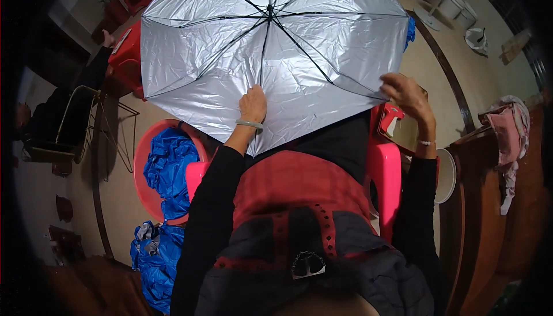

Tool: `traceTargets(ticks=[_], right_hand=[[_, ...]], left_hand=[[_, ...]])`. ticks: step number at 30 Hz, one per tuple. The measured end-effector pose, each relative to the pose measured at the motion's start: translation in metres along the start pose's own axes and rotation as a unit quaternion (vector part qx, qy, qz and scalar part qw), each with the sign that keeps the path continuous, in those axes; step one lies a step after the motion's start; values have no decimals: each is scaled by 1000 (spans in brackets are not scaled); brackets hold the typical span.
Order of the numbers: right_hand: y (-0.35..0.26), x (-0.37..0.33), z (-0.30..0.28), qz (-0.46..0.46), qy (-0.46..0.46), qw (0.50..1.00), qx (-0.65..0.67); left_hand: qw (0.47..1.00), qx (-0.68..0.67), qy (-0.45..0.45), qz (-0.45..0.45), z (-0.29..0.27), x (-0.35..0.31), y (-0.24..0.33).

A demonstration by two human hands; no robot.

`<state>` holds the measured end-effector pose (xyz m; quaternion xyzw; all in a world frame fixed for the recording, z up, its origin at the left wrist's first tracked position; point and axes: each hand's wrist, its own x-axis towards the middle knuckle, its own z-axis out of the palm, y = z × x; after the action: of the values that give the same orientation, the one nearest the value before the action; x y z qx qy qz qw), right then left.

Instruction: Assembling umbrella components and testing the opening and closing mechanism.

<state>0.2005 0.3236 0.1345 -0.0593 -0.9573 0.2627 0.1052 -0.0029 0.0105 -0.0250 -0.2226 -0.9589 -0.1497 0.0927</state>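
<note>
A silver-lined umbrella [322, 57] is spread open in front of me, its inside facing up and its black ribs running out from the hub. My left hand [253, 107], with a pale bangle on the wrist, is closed on the canopy and a rib at the near side, creasing the fabric around it. At the canopy's right corner, beside a rib tip, is my right hand [410, 94]. Its fingers are bent together and slightly blurred; whatever they hold is too small to make out.
A red tub [141, 169] of blue fabric [170, 160] stands at my left, with more blue fabric [158, 270] below it. A red stool [128, 57] and another person's arm [86, 88] are farther left. On my right are an open box [403, 134] and a white bucket [452, 175].
</note>
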Motion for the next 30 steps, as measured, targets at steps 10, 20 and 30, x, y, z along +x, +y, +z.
traceTargets(ticks=[10,20,30], right_hand=[[121,-32,-4,173,94,964,-181],[214,-64,56,171,33,969,-173],[210,-66,115,242,-28,959,-144]], left_hand=[[1000,12,-6,-26,-5,2,-6],[999,4,-35,-38,-13,2,6],[998,52,-33,5,-12,3,10]])
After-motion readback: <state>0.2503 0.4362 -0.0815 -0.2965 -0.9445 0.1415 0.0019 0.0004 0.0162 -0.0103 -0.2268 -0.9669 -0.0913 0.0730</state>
